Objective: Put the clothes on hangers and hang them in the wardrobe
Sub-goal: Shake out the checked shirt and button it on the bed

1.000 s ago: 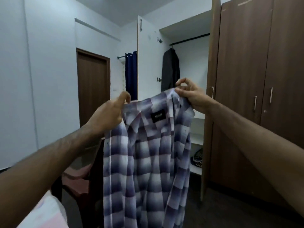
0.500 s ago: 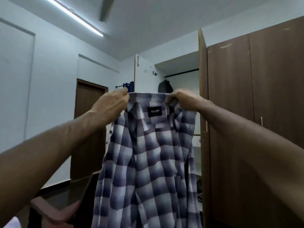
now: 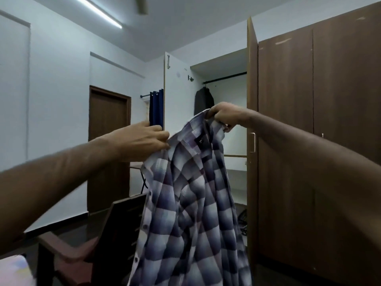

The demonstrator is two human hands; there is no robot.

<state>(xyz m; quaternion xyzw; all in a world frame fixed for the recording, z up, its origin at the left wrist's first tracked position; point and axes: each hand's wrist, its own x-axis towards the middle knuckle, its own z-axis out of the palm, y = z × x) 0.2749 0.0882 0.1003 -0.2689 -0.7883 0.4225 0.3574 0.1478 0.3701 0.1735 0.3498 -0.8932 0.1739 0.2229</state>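
Head view, from where the person stands, takes in a checked shirt (image 3: 191, 203) held up in mid-air in front of the open wardrobe (image 3: 224, 124); its long axis runs top to bottom, collar uppermost and tail hanging down out of sight at the lower edge, the whole garment tilted so the collar end leans up toward the right; the inside label faces the viewer and the button edge runs down the left side. Right hand (image 3: 226, 117) is the higher of the two, fingers curled tight around a bunch of cloth at the collar; left hand (image 3: 142, 141) sits lower, fingertips pinching the shoulder edge of the shirt. Behind the shirt, a dark garment (image 3: 204, 100) hangs from the rail (image 3: 225, 77) inside the wardrobe; a brown chair (image 3: 86, 240) stands lower left, its back just beside the hanging cloth.
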